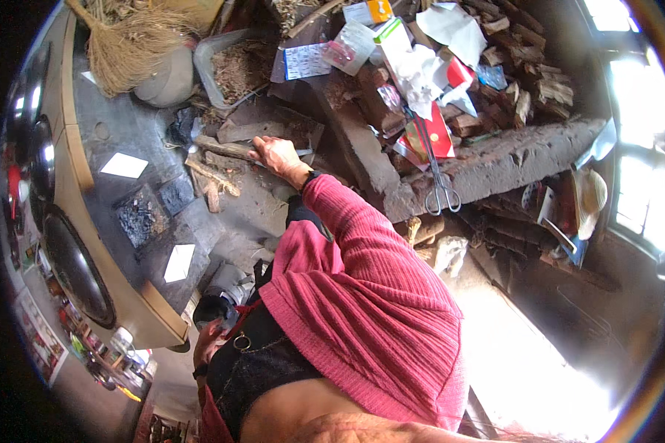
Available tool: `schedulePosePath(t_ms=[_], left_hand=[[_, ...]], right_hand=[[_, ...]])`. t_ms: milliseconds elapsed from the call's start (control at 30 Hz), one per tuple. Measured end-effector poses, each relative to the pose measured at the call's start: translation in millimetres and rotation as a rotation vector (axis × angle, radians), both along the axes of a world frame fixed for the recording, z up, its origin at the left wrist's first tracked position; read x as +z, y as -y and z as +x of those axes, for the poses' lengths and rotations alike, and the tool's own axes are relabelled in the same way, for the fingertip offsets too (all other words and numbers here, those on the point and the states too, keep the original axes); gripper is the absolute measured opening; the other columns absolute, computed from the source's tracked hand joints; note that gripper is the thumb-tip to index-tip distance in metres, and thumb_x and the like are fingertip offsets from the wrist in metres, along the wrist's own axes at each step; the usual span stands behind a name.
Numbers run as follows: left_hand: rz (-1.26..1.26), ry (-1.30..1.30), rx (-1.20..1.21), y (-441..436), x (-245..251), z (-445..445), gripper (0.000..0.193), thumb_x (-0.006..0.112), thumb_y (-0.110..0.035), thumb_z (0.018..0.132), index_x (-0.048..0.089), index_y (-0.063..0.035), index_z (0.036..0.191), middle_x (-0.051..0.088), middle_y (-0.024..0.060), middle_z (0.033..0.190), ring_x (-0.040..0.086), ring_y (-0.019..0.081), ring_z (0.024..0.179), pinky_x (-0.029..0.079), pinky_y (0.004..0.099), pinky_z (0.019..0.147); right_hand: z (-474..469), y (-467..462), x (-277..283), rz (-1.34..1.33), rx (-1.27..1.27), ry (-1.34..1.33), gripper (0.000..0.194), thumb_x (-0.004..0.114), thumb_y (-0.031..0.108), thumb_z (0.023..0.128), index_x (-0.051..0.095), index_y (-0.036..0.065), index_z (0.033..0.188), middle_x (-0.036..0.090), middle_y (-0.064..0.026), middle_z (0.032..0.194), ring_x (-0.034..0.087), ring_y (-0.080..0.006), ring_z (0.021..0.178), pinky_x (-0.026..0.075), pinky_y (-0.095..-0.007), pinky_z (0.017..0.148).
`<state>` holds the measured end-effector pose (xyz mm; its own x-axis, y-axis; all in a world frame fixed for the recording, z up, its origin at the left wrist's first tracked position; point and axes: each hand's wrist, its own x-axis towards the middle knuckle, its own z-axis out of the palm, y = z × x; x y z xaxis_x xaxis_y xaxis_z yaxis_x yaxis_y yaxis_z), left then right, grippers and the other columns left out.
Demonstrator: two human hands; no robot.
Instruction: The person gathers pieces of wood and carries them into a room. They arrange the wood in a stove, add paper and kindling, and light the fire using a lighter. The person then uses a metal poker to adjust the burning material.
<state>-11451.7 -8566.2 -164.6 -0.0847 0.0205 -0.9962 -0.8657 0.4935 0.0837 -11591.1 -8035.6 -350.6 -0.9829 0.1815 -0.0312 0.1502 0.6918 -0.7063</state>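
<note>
My right hand (280, 158) reaches down in front of me, its fingers closed on one end of a split piece of firewood (221, 147). More short wood pieces (213, 177) lie on the floor just below that stick. Low on the left side of the view, my left hand (210, 338) is close to my body, beside a dark rounded object (213, 310). Whether this hand grips anything is not clear. Dark stove openings with ash and soot (141, 216) lie to the left of the wood.
A stove top with large black lids (77, 266) runs along the left. A straw broom (127, 50) and a clear plastic bin of wood scraps (238, 72) are at the top. Metal fire tongs (435, 171) rest over a low ledge (510, 166), near packets and stacked firewood (532, 72).
</note>
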Motion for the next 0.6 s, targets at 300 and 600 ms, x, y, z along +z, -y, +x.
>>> schedulePosePath(t_ms=[300, 600], left_hand=[[0.135, -0.313, -0.041, 49.5, -15.7, 32.2, 0.053, 0.066, -0.041, 0.086, 0.052, -0.0132, 0.129, 0.061, -0.0013, 0.101, 0.057, 0.0097, 0.084, 0.048, 0.0251, 0.068], [-0.030, -0.426, 0.303, 87.9, -33.1, 181.2, 0.042, 0.059, -0.031, 0.092, 0.053, -0.0119, 0.129, 0.064, 0.0098, 0.106, 0.066, 0.0221, 0.091, 0.058, 0.0369, 0.070]], right_hand=[[5.1, 5.1, -11.3, -0.247, -0.041, 0.223, 0.050, 0.050, 0.038, 0.096, 0.054, 0.002, 0.130, 0.066, -0.0154, 0.116, 0.064, -0.0265, 0.100, 0.049, -0.0361, 0.084], [-13.6, -8.3, -34.3, -0.006, 0.131, 0.365, 0.048, 0.045, 0.048, 0.097, 0.054, 0.003, 0.110, 0.063, -0.0247, 0.092, 0.063, -0.0369, 0.084, 0.048, -0.0456, 0.070]])
